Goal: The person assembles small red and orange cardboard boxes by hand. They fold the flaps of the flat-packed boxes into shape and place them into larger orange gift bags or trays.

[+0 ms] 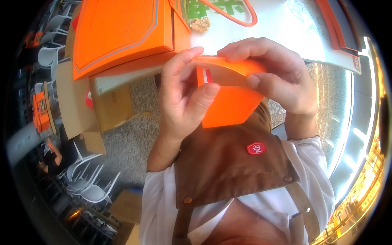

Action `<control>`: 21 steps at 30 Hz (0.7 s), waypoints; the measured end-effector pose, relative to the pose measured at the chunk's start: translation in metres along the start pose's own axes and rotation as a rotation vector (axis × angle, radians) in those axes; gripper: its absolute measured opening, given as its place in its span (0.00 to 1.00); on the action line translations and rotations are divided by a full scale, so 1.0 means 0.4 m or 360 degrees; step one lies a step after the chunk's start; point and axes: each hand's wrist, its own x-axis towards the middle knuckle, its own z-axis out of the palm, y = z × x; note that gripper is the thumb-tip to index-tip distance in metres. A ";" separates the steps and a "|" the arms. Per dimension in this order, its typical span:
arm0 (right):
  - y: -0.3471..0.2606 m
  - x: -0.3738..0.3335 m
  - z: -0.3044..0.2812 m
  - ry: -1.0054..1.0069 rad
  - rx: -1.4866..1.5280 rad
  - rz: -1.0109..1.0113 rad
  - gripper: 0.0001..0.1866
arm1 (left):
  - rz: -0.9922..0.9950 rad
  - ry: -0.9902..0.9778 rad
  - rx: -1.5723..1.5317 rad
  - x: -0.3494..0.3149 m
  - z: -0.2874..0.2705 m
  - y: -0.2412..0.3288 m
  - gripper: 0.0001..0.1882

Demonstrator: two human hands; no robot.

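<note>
Between my two hands, in front of my apron, is a small orange cardboard box [232,107], its open side turned up toward me. A red and white strip shows on its inner left wall. My left hand [179,92] grips its left edge, thumb on the near side and fingers behind. My right hand [281,73] pinches the far right rim, fingers over the top edge and thumb at the right corner. Beyond my left hand a large orange box [122,30] lies on the white table [281,38], and a crumpled brown piece [200,24] sits beside it.
An orange loop handle [254,16] lies at the table's far side. Orange and dark flat pieces [337,26] rest at the far right. Open brown cardboard boxes [77,102] stand left, below the table edge. White chairs [96,192] and a seated person [59,157] are farther left.
</note>
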 end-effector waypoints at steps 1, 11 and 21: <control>0.004 -0.001 -0.003 -0.0009 -0.0018 -0.0014 0.21 | 0.0014 0.0032 0.0004 -0.003 0.003 -0.005 0.28; 0.027 0.010 -0.018 -0.0176 -0.0222 -0.0302 0.17 | 0.0050 0.0008 0.0119 0.000 -0.004 -0.013 0.23; 0.017 -0.001 0.003 -0.0035 -0.0066 -0.0074 0.17 | -0.0183 0.0185 0.0008 -0.001 0.033 0.027 0.25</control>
